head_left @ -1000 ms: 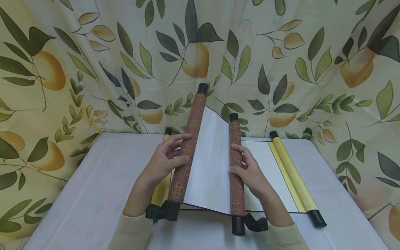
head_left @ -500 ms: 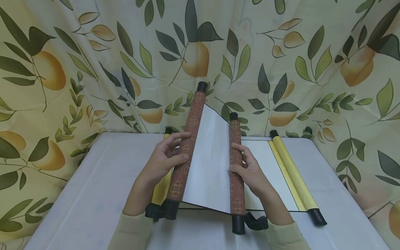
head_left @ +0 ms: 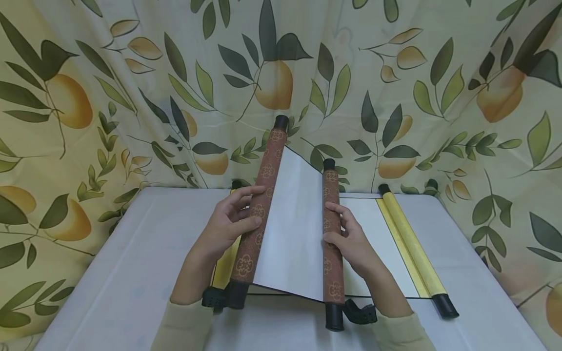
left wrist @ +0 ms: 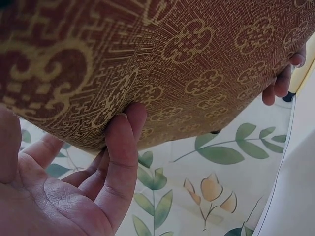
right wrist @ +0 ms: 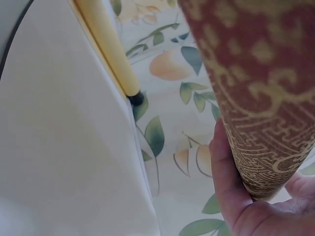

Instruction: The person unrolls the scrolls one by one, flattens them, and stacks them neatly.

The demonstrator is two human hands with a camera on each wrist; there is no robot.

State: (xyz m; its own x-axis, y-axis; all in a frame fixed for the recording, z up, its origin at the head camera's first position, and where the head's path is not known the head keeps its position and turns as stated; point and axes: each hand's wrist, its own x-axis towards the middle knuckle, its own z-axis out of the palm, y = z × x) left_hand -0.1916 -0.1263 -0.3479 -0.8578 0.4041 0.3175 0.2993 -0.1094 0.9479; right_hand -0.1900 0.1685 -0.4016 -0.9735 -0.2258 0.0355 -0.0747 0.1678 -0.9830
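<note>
A red-brown brocade scroll with gold flower patterns is held partly unrolled above the table. My left hand [head_left: 224,222] grips its left roll [head_left: 273,163], which tilts with its top to the right. My right hand [head_left: 351,239] holds the right roll [head_left: 331,187], nearly upright. White paper [head_left: 291,219] spans between the two rolls, and black knobs cap their ends. In the left wrist view, the left hand's fingers [left wrist: 122,157] touch the brocade [left wrist: 202,59]. In the right wrist view, the thumb and fingers [right wrist: 226,182] wrap round the brocade [right wrist: 266,128].
Behind the held scroll, a yellow scroll lies unrolled on the white-covered table [head_left: 131,263]. Its right roll [head_left: 412,243] and white sheet [head_left: 369,243] show; its left roll [head_left: 225,268] is partly hidden. A leaf-and-fruit patterned curtain [head_left: 307,83] hangs behind the table.
My left hand has shifted slightly left with the left roll, so the white paper between the rolls is a little wider. The right hand stays nearly still.
</note>
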